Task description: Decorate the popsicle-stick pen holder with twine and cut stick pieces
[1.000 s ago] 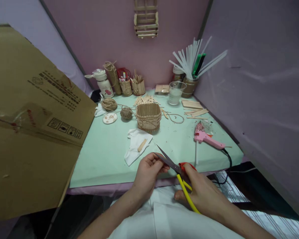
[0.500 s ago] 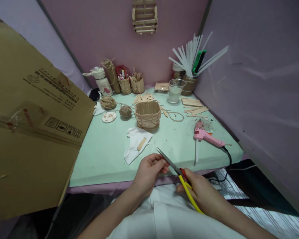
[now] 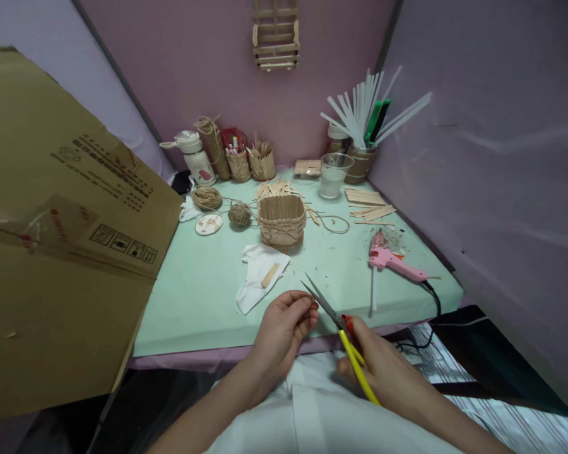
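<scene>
My right hand [image 3: 373,359] grips a pair of scissors [image 3: 331,312] with yellow and red handles. Their blades are slightly parted and point up and left over the table's front edge. Close to the blades, my left hand [image 3: 288,325] is closed in a pinch; whatever lies between its fingertips is too small to make out. Beyond the hands, a white cloth [image 3: 254,284] bears a short piece of wooden stick [image 3: 269,275]. Behind the cloth stands a small basket [image 3: 281,221] covered with wooden pieces.
A pink glue gun [image 3: 397,261] lies at the right, its cord over the table edge. A large cardboard box [image 3: 76,271] blocks the left. Twine balls [image 3: 240,215], wooden sticks [image 3: 364,197], a plastic cup [image 3: 334,180] and a bottle [image 3: 196,161] stand or lie farther back.
The scissor blades have parted from nearly closed. My left hand has turned slightly, its fingertips still close to the blades. The whole view has shifted down a little.
</scene>
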Demonstrator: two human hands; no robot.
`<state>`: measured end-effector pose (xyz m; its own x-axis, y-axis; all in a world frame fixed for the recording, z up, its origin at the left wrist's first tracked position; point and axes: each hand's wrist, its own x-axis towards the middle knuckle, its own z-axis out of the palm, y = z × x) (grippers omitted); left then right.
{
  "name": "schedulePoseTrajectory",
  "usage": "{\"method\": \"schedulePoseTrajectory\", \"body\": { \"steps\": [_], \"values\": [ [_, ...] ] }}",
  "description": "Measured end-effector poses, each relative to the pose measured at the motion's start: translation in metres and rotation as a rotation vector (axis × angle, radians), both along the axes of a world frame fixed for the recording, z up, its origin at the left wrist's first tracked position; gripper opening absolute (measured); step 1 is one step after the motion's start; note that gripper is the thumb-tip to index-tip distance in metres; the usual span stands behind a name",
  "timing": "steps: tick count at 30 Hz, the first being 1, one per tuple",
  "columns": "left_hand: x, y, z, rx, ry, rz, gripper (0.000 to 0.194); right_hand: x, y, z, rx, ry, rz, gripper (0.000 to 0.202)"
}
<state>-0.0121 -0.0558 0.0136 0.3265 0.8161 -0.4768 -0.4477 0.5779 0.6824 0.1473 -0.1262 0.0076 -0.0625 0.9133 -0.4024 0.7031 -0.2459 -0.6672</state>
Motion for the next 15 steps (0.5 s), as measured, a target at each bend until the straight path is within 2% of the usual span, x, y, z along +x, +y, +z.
{"method": "schedulePoseTrajectory", "body": {
  "steps": [5, 15],
  "values": [
    [0.0006, -0.0014, 0.0001, 0.040, -0.007, -0.002, 0.005, -0.0043, 0.0012, 0.0034, -0.033, -0.130, -0.003, 0.035],
    [0.0023, -0.0045, -0.0031, 0.061, -0.016, -0.006, 0.007, -0.0031, 0.0018, 0.0021, -0.046, -0.150, 0.010, 0.035]
  ]
}}
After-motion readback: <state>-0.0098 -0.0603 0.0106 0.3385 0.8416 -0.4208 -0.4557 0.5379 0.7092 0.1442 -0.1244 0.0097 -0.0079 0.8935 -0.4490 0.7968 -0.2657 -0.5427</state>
